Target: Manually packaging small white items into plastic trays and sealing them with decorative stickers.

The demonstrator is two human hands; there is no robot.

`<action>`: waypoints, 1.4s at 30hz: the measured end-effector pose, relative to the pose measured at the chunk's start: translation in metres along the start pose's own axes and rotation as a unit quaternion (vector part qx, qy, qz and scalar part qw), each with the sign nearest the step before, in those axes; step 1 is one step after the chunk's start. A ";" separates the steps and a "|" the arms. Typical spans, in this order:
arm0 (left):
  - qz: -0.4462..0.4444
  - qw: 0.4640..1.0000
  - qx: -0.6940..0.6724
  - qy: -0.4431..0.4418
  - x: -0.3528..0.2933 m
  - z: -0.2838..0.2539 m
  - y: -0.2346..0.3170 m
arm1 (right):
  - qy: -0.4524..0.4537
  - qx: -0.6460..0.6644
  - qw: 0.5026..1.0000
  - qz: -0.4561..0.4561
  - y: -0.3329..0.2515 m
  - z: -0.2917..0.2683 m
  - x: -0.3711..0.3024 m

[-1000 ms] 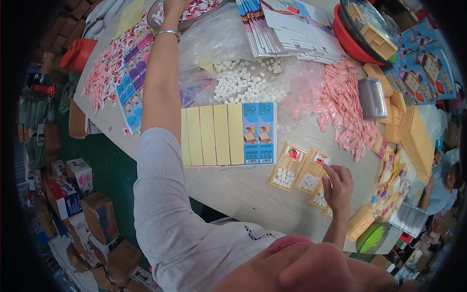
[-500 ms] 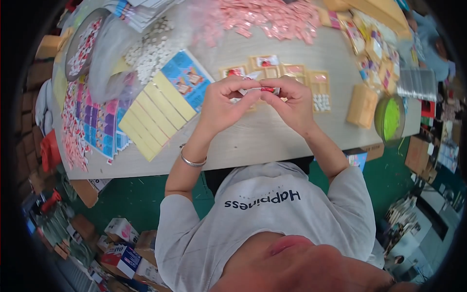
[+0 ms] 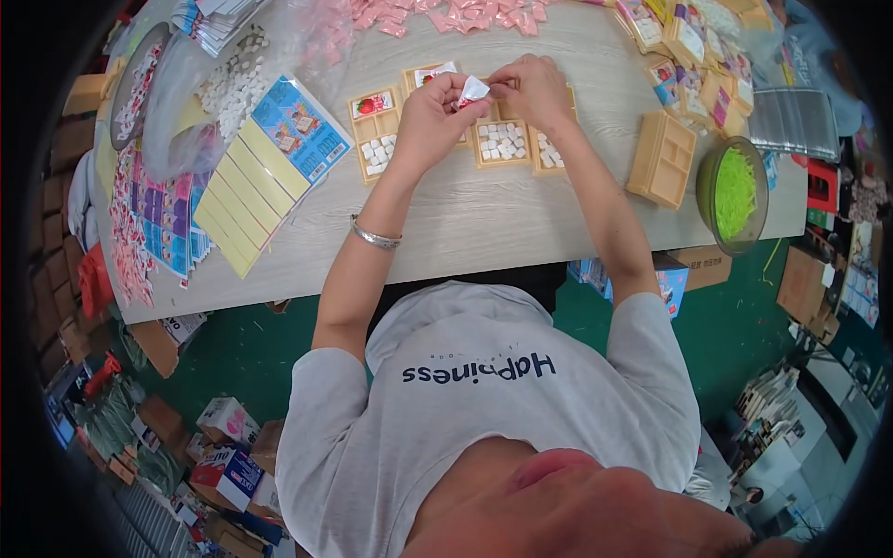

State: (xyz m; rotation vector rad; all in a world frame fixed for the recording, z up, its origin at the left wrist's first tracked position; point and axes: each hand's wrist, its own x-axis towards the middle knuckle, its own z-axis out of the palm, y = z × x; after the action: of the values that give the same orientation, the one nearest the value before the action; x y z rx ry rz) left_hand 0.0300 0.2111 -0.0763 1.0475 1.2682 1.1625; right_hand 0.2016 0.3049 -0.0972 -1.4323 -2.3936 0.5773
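My left hand [image 3: 434, 122] is closed, pinching a small white-and-red packet [image 3: 473, 90] by its edge. To its right, my right hand [image 3: 532, 93] reaches over the cream compartment trays with thumb and fingers together; whatever is between them is hidden. Under and beside both hands stand several of these trays, among them a left one [image 3: 366, 128] with a strawberry-print packet [image 3: 373, 103] at its far end. Small white pieces [image 3: 502, 139] fill the near compartment of a middle tray. My forearms and hands cover parts of the other trays.
At left lie yellow-and-blue printed cards [image 3: 265, 172], a plastic bag of white pieces [image 3: 228, 107] and a bowl of red-and-white packets [image 3: 139, 88]. Pink packets [image 3: 465, 14] spread along the back. Stacked empty trays [image 3: 662, 160] and a bowl of green shreds [image 3: 736, 195] stand right.
My hands have separated from the shared hold on the packet. My left hand keeps it, while my right hand has moved forward over the trays. The view has shifted, showing more of the trays.
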 end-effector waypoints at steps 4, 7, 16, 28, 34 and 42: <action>-0.039 0.998 0.051 -0.025 -0.004 0.004 0.000 | 0.078 -0.014 0.996 -0.032 -0.005 -0.007 -0.009; -0.053 0.983 0.172 -0.037 -0.007 0.016 0.005 | 0.210 0.134 0.963 -0.102 -0.003 -0.031 -0.024; -0.039 0.984 0.088 -0.147 0.003 0.054 0.004 | -0.021 0.436 0.894 0.099 0.031 -0.056 -0.087; 0.231 0.771 0.593 0.027 0.028 0.084 -0.042 | 0.096 0.013 0.986 0.135 0.065 -0.033 -0.047; 0.232 0.791 0.565 -0.036 0.015 0.072 -0.048 | 0.109 0.035 0.984 0.140 0.055 -0.014 -0.071; 0.161 0.741 0.648 0.070 0.024 -0.003 -0.019 | 0.105 0.023 0.975 0.194 0.048 -0.012 -0.052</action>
State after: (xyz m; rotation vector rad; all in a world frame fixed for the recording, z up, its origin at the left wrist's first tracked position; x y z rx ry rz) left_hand 0.0268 0.2317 -0.0987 2.2800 2.1335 0.4206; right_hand 0.2681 0.2812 -0.1121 -1.8551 -1.9376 0.5332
